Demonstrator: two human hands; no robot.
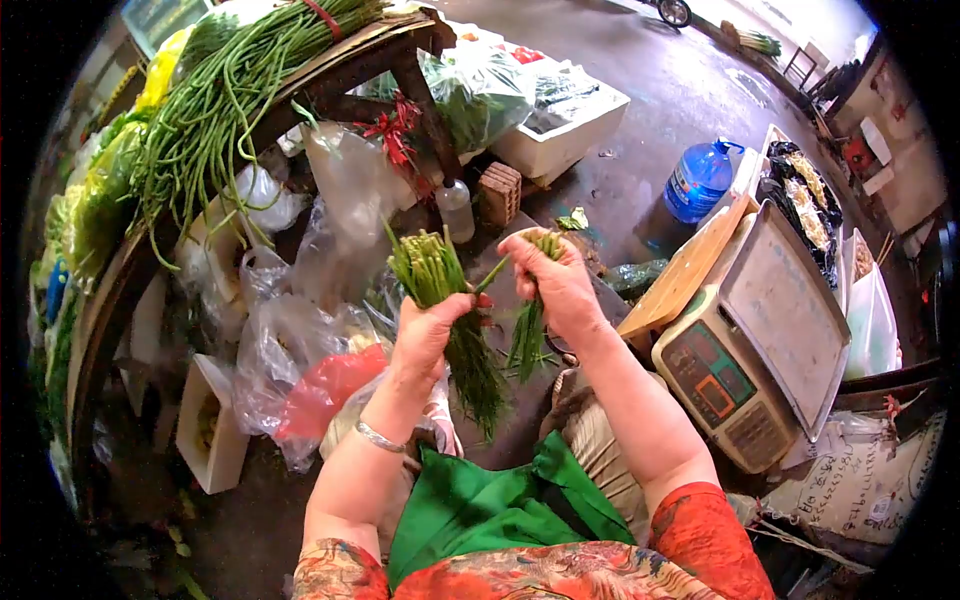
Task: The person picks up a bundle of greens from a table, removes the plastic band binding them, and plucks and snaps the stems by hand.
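Note:
A thick bunch of feathery green herbs (472,365), like dill or fennel tops, is gripped in my left hand (425,335). Its cut stems point up and its fine leaves hang down. My right hand (562,285) is closed around a smaller bunch of the same herbs (528,338), also with leaves hanging. A single stem slants between the two hands. Both bunches are above my lap, where a green apron (480,510) lies over my knees. My fingertips are partly hidden by the stems.
Long beans (215,120) drape over a wooden stand at left. Plastic bags (285,340) and a white foam box (212,425) lie below. A foam crate (560,135) and a blue water bottle (700,180) stand ahead. A scale (740,350) sits close at right.

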